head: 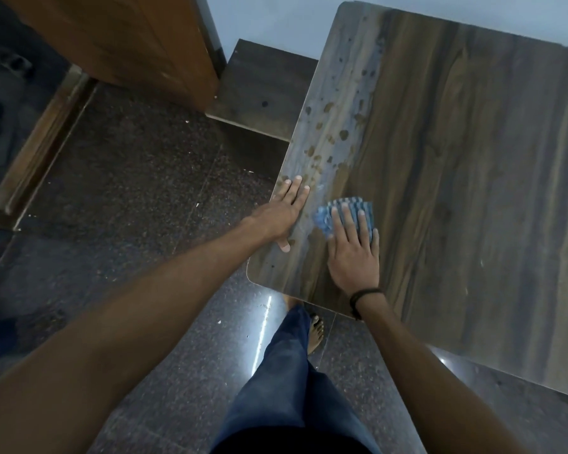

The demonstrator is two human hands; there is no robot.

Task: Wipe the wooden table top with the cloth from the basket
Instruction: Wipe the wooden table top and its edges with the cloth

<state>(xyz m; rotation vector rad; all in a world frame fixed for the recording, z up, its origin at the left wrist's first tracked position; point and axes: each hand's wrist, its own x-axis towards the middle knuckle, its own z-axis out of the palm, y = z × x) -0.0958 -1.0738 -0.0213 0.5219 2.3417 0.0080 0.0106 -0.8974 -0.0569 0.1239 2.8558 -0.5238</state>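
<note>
One wooden table top [456,158] carries one blue cloth [322,220], lying near its front left corner. Two hands rest on the top. The right hand [351,253] presses the cloth flat, its fingers straight and spread, not curled round it. The left hand [286,211] lies flat and relaxed just left of the cloth, at the top's left edge, grasping nothing. Dark spots [343,135], too many to count surely, dot the top's pale left strip. One black band [364,294] circles the right wrist.
</note>
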